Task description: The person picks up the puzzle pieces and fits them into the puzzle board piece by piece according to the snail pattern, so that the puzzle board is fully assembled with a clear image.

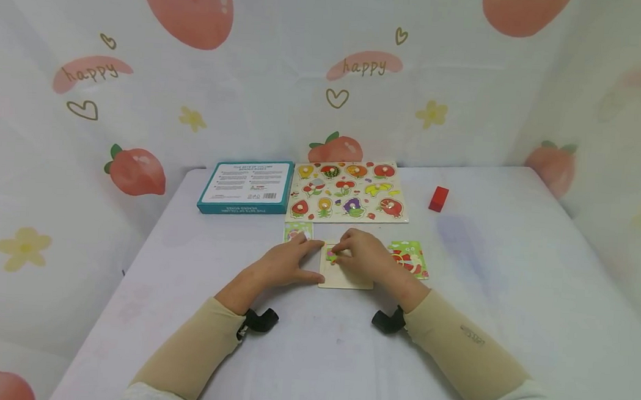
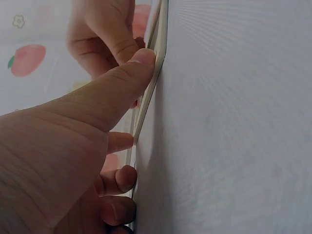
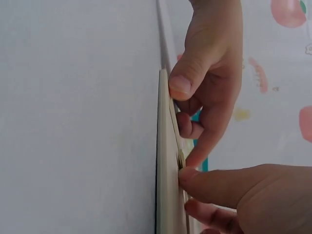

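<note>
A square, pale wooden puzzle tray (image 1: 351,281) lies on the table between both hands. My left hand (image 1: 288,263) rests at its left side, thumb on the near left corner and index finger by the far left corner, the two spread apart. Between thumb and fingertips, my right hand (image 1: 365,255) pinches a small green-and-pink puzzle piece (image 1: 330,256) over the tray's far left part. In the right wrist view the right thumb (image 3: 195,179) is low over the tray's face; the fingers partly hide the piece.
Printed fruit pieces (image 1: 417,261) lie beside the right wrist, and a small picture card (image 1: 291,227) sits behind the left hand. Farther back are a teal-edged box (image 1: 246,186), a fruit knob puzzle board (image 1: 319,215) and a red block (image 1: 438,199).
</note>
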The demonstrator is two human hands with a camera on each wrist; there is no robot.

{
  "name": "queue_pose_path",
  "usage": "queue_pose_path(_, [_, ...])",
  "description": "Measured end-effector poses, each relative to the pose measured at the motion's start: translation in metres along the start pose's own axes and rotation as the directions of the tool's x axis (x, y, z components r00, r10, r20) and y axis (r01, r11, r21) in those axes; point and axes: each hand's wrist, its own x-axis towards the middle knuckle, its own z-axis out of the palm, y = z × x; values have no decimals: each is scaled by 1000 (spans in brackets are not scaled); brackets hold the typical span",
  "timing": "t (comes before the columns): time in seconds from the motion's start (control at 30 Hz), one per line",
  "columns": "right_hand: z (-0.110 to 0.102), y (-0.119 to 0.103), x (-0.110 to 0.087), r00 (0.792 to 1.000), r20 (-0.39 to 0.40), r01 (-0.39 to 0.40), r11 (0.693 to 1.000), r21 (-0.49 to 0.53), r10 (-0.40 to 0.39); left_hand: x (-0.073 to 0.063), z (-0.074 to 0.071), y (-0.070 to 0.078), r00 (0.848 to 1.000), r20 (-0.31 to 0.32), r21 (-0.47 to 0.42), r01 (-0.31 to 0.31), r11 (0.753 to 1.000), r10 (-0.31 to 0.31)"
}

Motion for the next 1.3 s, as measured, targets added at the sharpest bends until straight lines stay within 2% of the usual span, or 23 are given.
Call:
queue_pose_path(0.1, [2,0,-2,998,-8,64,994,-92,-65,0,0,1,1000,2,6,1,1000,-1])
queue_pose_path(0.23, [2,-3,-4,994,-1,106,978,-178,-108,1,0,1,1000,6,9,2,1000,-3])
queue_pose_path(0.5, [-1,-7,-8,994,16,106,961,-257,-105,1,0,1,1000,5,-5,5,1000,-5])
queue_pose_path(0.7, [-5,-7,-8,995,69,89,970,-225,-75,0,0,2,1000,3,-5,4,1000,-4])
queue_pose_path(0.97, [-27,-7,-11,998,59,-17,993,-114,24,0,0,3,1000,8,-4,18,1000,-18])
queue_pose_path(1.3, [-63,-7,-21,999,-31,16,999,-42,-18,0,0,2,1000,8,-8,23,1000,-23])
